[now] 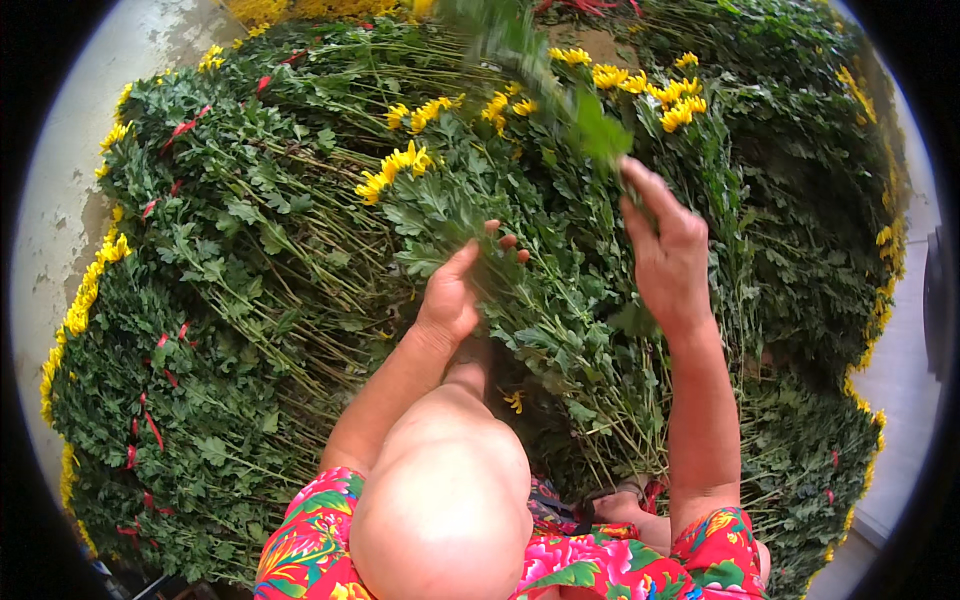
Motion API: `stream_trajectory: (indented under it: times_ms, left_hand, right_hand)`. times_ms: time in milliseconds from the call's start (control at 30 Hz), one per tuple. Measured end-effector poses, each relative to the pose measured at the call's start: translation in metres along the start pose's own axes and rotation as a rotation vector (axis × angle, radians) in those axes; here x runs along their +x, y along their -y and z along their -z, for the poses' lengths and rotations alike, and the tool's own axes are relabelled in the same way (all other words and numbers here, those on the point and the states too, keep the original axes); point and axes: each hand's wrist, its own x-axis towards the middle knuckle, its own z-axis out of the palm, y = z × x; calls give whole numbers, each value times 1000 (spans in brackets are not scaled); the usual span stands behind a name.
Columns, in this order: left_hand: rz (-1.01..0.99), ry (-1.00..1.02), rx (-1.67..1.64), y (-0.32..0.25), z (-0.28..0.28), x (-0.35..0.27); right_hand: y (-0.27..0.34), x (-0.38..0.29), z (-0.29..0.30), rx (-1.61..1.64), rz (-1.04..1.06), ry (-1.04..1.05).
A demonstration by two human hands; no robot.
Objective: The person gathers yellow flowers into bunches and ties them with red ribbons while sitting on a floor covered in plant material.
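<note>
My left hand [454,296] is curled around a bunch of leafy chrysanthemum stems [517,277], its fingertips showing on the far side. Yellow blooms [394,172] top that bunch at upper left, and its stems slant down to the right. Farther right, my right hand [667,247] is raised with a chrysanthemum stem [600,131] pinched at the fingertips. Its leaves are blurred, and it stretches up and left past the top edge. Under both hands lie loose chrysanthemums [585,247], with a row of yellow flowers [679,101] at their far ends.
Bundles bound with red ties [180,135] are heaped on the left, blooms facing outward. More bundles [810,247] are stacked on the right. My bent knee [450,480] rises in front of me. A worn pale wall or floor [67,165] borders the left heap.
</note>
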Motion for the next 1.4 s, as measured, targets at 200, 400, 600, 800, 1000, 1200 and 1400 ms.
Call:
stream_trajectory:
  times_ms: [200,400,600,800,1000,1200,1400]
  left_hand:
    - [5,39,2,-5,7,0]
    - [98,-46,-52,2,7,2]
    - [35,61,-191,1,0,1]
    - [122,61,-49,1,11,6]
    - [142,-67,16,4,16,4]
    - [95,-69,36,5,34,1]
    - [165,-27,-15,6,19,0]
  right_hand:
    - [-44,-120,-30,-80,-39,39]
    - [-36,-146,-55,-23,-56,75]
    - [-39,-149,-56,20,-60,167]
    - [-48,-109,-34,-8,-139,451]
    - [-188,-68,-20,-663,-452,6]
    - [-151,-59,2,-335,-475,343]
    - [-232,-70,75,-951,-537,-319]
